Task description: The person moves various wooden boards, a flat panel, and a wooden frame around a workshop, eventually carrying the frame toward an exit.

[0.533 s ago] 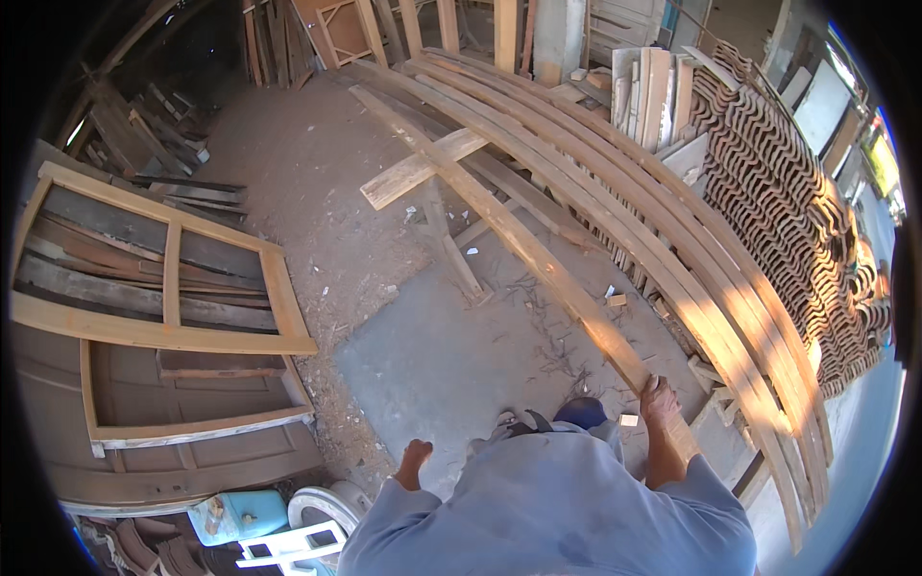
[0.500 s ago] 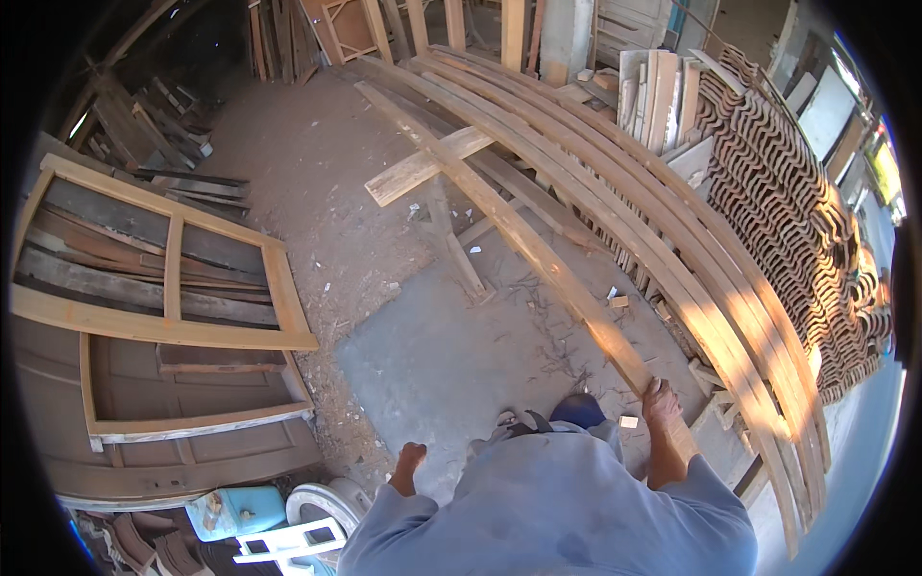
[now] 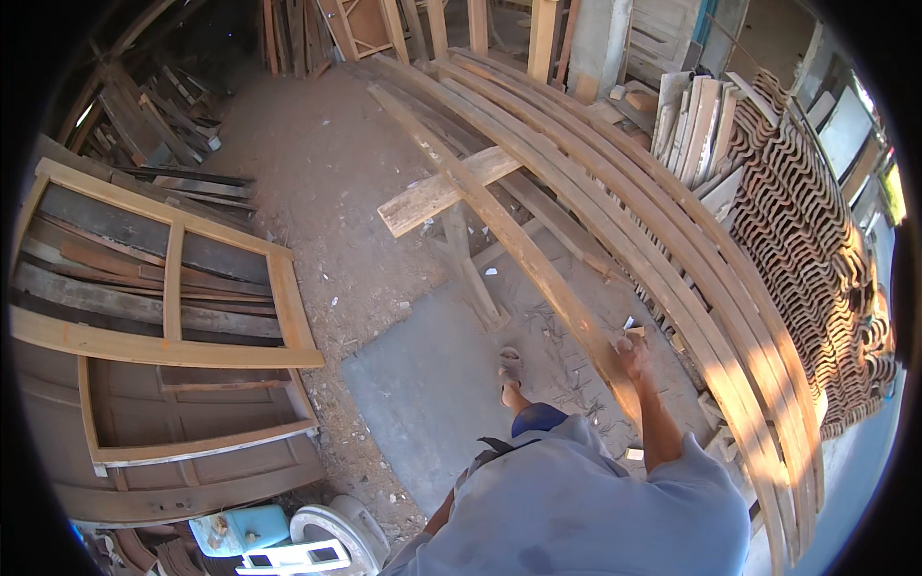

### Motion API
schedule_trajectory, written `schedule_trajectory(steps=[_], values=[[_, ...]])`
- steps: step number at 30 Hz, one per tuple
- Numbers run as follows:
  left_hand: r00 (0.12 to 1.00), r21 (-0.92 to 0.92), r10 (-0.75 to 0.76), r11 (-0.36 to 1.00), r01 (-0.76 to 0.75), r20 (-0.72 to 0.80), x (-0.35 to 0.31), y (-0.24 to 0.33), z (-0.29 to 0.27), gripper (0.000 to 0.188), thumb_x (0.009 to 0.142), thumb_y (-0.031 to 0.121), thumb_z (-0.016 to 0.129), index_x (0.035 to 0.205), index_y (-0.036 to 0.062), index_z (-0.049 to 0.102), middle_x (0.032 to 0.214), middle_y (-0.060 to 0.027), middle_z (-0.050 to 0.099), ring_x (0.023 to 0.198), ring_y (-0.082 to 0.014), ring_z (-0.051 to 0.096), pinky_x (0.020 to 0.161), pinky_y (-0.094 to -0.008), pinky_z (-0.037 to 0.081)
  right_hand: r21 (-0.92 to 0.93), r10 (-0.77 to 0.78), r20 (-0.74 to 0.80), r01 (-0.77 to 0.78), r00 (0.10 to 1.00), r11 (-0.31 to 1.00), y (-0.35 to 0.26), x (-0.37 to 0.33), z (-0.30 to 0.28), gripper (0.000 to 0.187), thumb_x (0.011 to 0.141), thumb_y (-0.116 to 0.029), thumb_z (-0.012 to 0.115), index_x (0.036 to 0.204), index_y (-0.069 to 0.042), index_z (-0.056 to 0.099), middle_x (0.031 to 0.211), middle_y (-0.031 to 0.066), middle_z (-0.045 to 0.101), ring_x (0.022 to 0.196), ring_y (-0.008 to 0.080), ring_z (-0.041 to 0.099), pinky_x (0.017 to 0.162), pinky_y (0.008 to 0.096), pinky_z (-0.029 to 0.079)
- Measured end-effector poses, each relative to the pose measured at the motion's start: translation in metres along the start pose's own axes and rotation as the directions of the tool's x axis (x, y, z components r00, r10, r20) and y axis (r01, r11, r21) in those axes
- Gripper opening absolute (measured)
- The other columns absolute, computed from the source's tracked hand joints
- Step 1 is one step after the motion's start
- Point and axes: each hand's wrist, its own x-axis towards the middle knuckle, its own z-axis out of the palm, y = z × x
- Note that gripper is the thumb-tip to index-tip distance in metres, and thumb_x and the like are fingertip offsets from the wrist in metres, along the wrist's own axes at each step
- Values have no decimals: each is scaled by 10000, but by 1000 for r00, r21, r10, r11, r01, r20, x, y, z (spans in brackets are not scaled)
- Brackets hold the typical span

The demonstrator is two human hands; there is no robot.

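A long wooden plank (image 3: 523, 254) runs from the far middle toward my right side. It lies across a short, wide board (image 3: 418, 200) above a wooden trestle leg (image 3: 471, 264). My right hand (image 3: 635, 360) is closed over the plank's right edge near its close end; the fingers are partly blurred. The plank's near end is hidden behind my forearm and shirt. Only part of my left forearm (image 3: 442, 514) shows beside my body, and the left hand itself is hidden. My foot in a sandal (image 3: 510, 370) is on the grey floor patch.
Several long boards (image 3: 672, 278) lie side by side along the right, with stacked roof tiles (image 3: 797, 221) beyond. On the left lie a wooden frame (image 3: 173, 278) and a panelled door (image 3: 192, 480). A light-blue container (image 3: 238, 530) sits at the lower left.
My right hand has moved forward along the plank. The left hand has dropped out of sight beside my body. A foot has come forward into view.
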Motion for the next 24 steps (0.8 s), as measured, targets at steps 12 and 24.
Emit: schedule_trajectory(steps=[12, 24], values=[[705, -933, -670, 358, 30, -234, 77, 5, -255, 398, 858, 288, 497, 1140, 10, 533, 871, -97, 622, 639, -145, 569, 517, -272, 444, -116, -108, 357, 158, 928, 980, -257, 160, 35, 957, 727, -505, 645, 1410, -23, 178, 1394, 234, 303, 1293, 424, 263, 1076, 481, 222], [841, -39, -419, 900, 434, -342, 118, -35, -268, 261, 782, 225, 518, 909, 54, 668, 998, -176, 640, 990, -334, 593, 880, -406, 468, -184, -13, 687, 191, 726, 964, -282, 221, 77, 798, 741, -289, 655, 1344, 31, 241, 1284, 284, 423, 1129, 411, 478, 970, 419, 385]])
